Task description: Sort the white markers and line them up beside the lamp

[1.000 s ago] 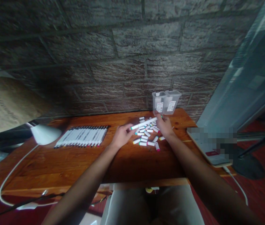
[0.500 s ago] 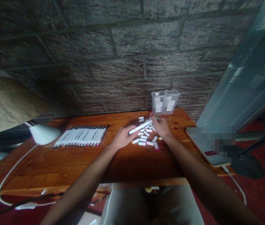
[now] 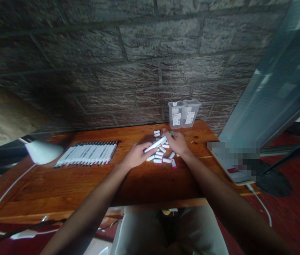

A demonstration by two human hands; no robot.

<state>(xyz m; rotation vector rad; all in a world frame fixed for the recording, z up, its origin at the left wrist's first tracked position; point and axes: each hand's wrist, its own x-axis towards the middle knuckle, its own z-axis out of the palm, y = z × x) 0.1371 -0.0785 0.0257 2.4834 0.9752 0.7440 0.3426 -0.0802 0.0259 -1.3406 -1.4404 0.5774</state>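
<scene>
Both hands meet over a heap of loose marker caps (image 3: 162, 156) on the wooden table (image 3: 67, 184). My left hand (image 3: 136, 154) grips the lower end of a white marker (image 3: 155, 144) that slants up to the right. My right hand (image 3: 176, 142) is closed at the marker's upper end, where a green tip shows; whether it pinches a cap there I cannot tell. Several white caps with coloured ends lie under and around the hands.
A row of several capped markers (image 3: 86, 153) lies at the left. Two clear plastic boxes (image 3: 183, 113) stand against the brick wall. A white lamp head (image 3: 43, 151) with its cable sits far left. A flat device (image 3: 232, 166) lies at the right edge.
The marker held by both hands has come down closer to the cap heap and tilted more steeply. The view has shifted slightly so everything sits a little further left.
</scene>
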